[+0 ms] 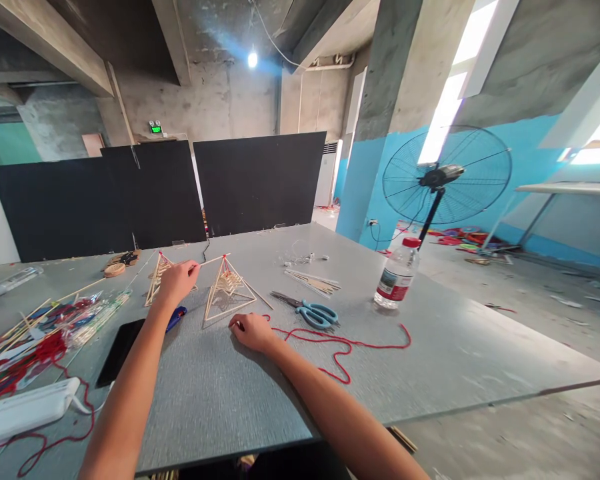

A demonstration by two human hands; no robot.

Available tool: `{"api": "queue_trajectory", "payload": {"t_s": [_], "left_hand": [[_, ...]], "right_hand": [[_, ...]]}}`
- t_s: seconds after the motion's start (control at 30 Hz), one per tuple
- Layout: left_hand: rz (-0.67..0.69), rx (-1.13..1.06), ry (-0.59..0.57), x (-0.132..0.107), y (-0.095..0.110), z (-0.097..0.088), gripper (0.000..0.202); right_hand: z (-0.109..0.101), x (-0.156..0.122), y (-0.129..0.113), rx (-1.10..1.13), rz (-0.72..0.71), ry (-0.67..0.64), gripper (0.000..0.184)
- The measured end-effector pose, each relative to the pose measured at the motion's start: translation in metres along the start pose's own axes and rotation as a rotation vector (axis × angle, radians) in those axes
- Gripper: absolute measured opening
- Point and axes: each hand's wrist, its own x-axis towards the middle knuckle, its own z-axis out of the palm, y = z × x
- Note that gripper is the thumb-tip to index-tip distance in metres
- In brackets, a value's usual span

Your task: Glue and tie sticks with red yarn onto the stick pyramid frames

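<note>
My left hand (179, 283) is raised and pinches a thin wooden stick (211, 260), which reaches across to the red-tied tip of a pyramid frame of sticks (229, 285). That pyramid stands upright on the table and has smaller tiers inside. Partly behind my left hand is a second, similar pyramid (155, 280). My right hand (251, 331) rests on the table in front of the first pyramid, fingers curled in; whether anything is inside them is hidden. Red cord (350, 342) lies loose beside it, near blue-handled scissors (316, 313).
Loose sticks (313, 282) and a water bottle (396, 275) are on the right of the table (220, 407). At left lie a dark tablet-like slab (120, 350), a white device (27, 410) and tangled craft supplies (55, 333). A fan (443, 177) stands beyond the table.
</note>
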Motion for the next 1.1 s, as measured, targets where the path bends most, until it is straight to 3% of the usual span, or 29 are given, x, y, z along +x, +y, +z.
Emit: {"api": "queue_trajectory", "payload": {"t_s": [0.17,0.37,0.5,0.67,0.93,1.1], "left_hand": [[-0.055,-0.112,-0.130,0.001,0.002,0.000,0.027],[-0.294,-0.813,-0.505,0.002,0.016,0.002,0.035],[-0.317,-1.005,-0.601,0.004,0.024,0.002,0.036],[-0.349,-1.277,-0.541,0.004,0.037,-0.011,0.033],[-0.075,-0.820,-0.150,0.001,0.050,-0.023,0.042],[0.003,-0.734,-0.060,-0.002,0.044,-0.030,0.044]], "right_hand": [[0.001,0.000,0.000,-0.001,0.009,-0.006,0.030],[0.001,0.000,0.001,-0.007,0.014,0.004,0.029],[0.000,-0.001,0.000,-0.013,0.013,0.008,0.030],[-0.002,-0.001,-0.002,-0.017,0.014,0.002,0.030],[-0.004,-0.001,-0.004,-0.039,0.036,-0.017,0.028],[-0.006,-0.003,-0.005,-0.029,0.030,-0.039,0.029]]}}
